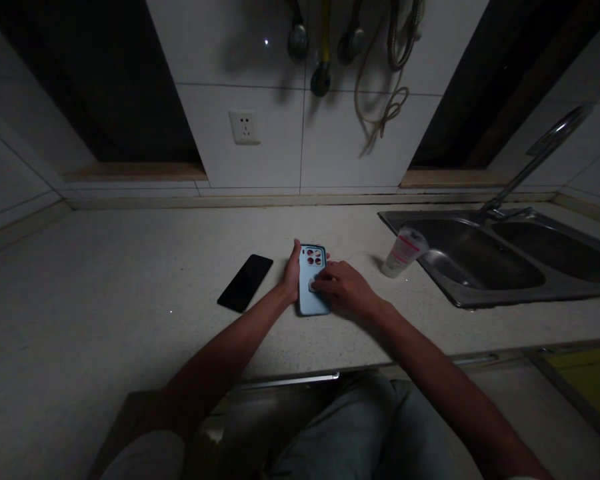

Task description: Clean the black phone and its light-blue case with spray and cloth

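My left hand (292, 272) grips the left edge of a light-blue phone case (314, 307), its thumb along the side and its other fingers mostly hidden behind. The case is held over the counter with its back towards me. Four round openings at its top show pale and reddish patches. Against the middle of the back, my right hand (345, 287) has its fingers pinched on a small whitish piece (311, 285), too small to name. A black phone (245, 283) lies flat, screen up, left of my left hand.
To the right, a clear plastic cup (404, 253) with pink print leans beside the steel double sink (453, 293) and its tap (535, 163). The pale counter (105, 300) meets a tiled wall with a socket (245, 127), pipe valves (321, 79) and a hanging cord (390, 110).
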The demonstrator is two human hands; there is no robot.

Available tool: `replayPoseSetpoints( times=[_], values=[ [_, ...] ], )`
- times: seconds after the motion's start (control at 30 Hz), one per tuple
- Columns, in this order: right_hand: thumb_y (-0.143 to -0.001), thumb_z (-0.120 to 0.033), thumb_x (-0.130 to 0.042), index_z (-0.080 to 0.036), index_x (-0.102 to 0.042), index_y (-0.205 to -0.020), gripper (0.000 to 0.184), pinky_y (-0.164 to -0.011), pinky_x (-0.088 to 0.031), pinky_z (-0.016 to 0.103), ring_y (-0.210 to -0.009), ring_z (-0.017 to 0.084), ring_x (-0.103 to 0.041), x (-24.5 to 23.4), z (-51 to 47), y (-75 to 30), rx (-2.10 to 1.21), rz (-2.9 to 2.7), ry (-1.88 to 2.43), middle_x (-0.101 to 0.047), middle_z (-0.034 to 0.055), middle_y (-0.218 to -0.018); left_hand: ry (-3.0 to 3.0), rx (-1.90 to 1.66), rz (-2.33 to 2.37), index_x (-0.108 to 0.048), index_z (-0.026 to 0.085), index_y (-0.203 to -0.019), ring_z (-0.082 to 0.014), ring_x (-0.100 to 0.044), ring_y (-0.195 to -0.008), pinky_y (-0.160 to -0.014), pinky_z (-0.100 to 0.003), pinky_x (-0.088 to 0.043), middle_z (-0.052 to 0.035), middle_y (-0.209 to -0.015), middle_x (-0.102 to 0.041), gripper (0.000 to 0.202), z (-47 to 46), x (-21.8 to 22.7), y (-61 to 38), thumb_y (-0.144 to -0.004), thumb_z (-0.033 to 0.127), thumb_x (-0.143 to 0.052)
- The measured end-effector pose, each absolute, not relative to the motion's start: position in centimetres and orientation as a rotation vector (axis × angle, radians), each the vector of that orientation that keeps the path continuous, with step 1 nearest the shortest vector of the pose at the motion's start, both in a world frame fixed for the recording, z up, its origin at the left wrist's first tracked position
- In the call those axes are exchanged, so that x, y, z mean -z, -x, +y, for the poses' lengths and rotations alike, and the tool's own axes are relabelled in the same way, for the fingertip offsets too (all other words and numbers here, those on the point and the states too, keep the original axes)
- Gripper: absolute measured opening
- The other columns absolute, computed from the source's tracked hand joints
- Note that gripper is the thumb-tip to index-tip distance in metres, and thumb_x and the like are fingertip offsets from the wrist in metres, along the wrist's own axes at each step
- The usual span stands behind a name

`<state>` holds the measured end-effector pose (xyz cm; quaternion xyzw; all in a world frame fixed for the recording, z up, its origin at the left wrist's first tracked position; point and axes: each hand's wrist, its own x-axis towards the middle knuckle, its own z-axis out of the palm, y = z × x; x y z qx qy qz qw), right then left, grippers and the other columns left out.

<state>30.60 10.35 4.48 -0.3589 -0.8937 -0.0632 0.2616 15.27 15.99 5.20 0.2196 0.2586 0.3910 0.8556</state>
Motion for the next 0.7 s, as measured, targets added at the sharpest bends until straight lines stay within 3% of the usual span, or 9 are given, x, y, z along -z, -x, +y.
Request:
replayPoseSetpoints(
  times=[0.13,0.33,0.53,0.7],
  values=[
    [-0.092,-0.016,-0.054,-0.022,-0.075,-0.106,0.025,-0.072,-0.040,0.036,-0.083,0.023,-0.057,-4.7,11.3,-31.7,0.229,-2.171,1.222,-0.070,0.0108,-0.096,-0.512,-0.716,0.488,-0.068,0.015,-0.094,-0.0173,-0.064,-0.058,-0.061,-0.029,-0.053,-0.0067,-0.068,-0.068,0.064,15.3,-4.8,-15.8,-0.092,0.071,-0.038],
    [-0.090,-0.012,-0.054,-0.018,-0.073,-0.103,0.023,-0.070,-0.043,0.033,-0.085,0.024,-0.057,-4.9,11.7,-32.1,0.276,-2.049,1.385,-0.067,0.0119,-0.094,-0.567,-0.608,0.557,-0.068,0.014,-0.096,-0.0201,-0.069,-0.065,-0.063,-0.031,-0.056,-0.0097,-0.074,-0.071,0.066,14.4,-4.6,-16.1,-0.092,0.071,-0.036],
    [-0.086,-0.011,-0.055,-0.017,-0.072,-0.094,0.020,-0.073,-0.043,0.034,-0.083,0.023,-0.057,-4.8,10.8,-31.1,0.159,-2.263,1.202,-0.067,0.0110,-0.089,-0.558,-0.779,0.548,-0.068,0.016,-0.095,-0.0184,-0.067,-0.063,-0.061,-0.029,-0.054,-0.0066,-0.074,-0.070,0.059,15.1,-4.7,-15.8,-0.090,0.070,-0.045],
    [-0.082,-0.016,-0.056,-0.017,-0.069,-0.084,0.013,-0.080,-0.042,0.036,-0.081,0.022,-0.059,-5.5,9.4,-30.2,-0.100,-2.488,0.904,-0.066,0.0070,-0.080,-0.528,-0.927,0.576,-0.066,0.018,-0.101,-0.0192,-0.067,-0.070,-0.064,-0.031,-0.055,-0.0078,-0.086,-0.071,0.056,15.8,-5.3,-15.2,-0.092,0.067,-0.042]
  ],
)
